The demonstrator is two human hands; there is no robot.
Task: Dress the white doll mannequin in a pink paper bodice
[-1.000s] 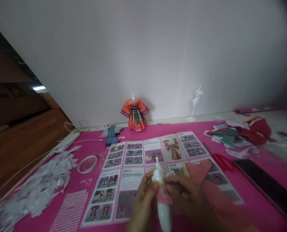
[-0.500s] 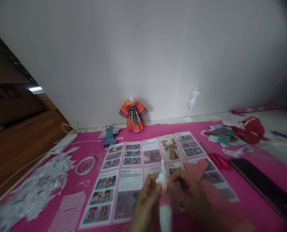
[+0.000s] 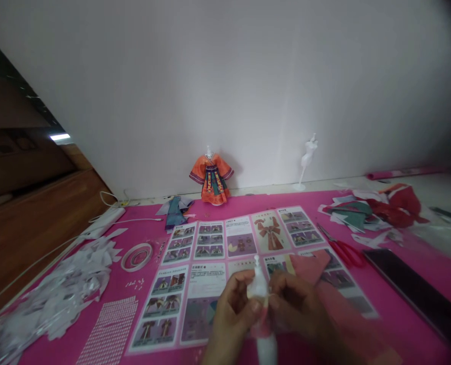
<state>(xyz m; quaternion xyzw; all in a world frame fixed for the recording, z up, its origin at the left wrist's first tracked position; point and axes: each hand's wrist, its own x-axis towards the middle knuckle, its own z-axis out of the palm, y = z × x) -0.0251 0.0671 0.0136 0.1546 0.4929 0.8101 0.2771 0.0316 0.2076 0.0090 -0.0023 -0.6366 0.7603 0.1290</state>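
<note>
Both hands meet low in the middle of the view around a small white doll mannequin with pink paper about its waist. My left hand pinches it from the left at chest height. My right hand grips it from the right, fingers on the pink paper. The mannequin's neck knob points up and away from me, its base hidden at the bottom edge. Under the hands lies an unfolded instruction sheet on a pink mat. A pink paper piece lies just beyond my right hand.
A dressed orange paper doll and a bare white mannequin stand sit by the wall. Red scissors, a dark phone and paper scraps lie right. Tape roll, sticker sheet, white cuttings lie left.
The mannequin has shifted slightly right and is held more upright; my left thumb and fingers have closed higher on its chest. The view wobbled a little.
</note>
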